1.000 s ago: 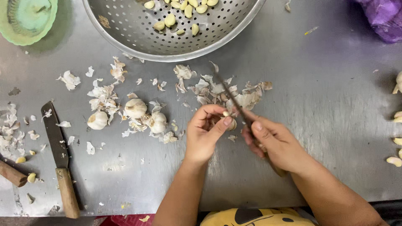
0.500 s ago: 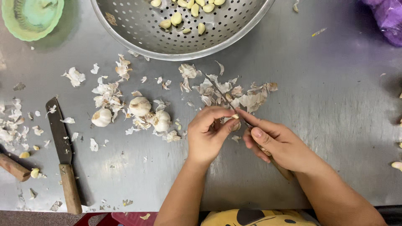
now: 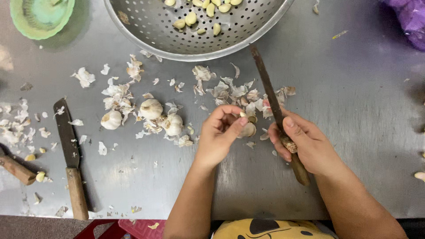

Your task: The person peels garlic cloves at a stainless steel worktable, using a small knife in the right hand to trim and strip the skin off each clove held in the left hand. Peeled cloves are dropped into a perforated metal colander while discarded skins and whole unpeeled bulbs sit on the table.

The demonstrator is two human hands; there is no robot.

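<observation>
My left hand (image 3: 220, 135) pinches a garlic clove (image 3: 248, 129) between thumb and fingers, low over the steel table (image 3: 354, 102). My right hand (image 3: 305, 144) grips the wooden handle of a thin dark knife (image 3: 270, 95), whose blade points up and away toward the colander (image 3: 146, 31). The blade is clear of the clove. Three whole garlic bulbs (image 3: 151, 108) lie left of my left hand among loose papery skins (image 3: 230, 90). Peeled cloves (image 3: 190, 18) sit inside the colander.
A second knife (image 3: 71, 155) with a wooden handle lies at the left. Another wooden handle (image 3: 17, 169) pokes in at the far left edge. A green bowl (image 3: 42, 15) stands top left; a purple bag (image 3: 409, 20) is top right.
The knife blade has swung away from the clove and now points up toward the colander. My left hand keeps hold of the clove.
</observation>
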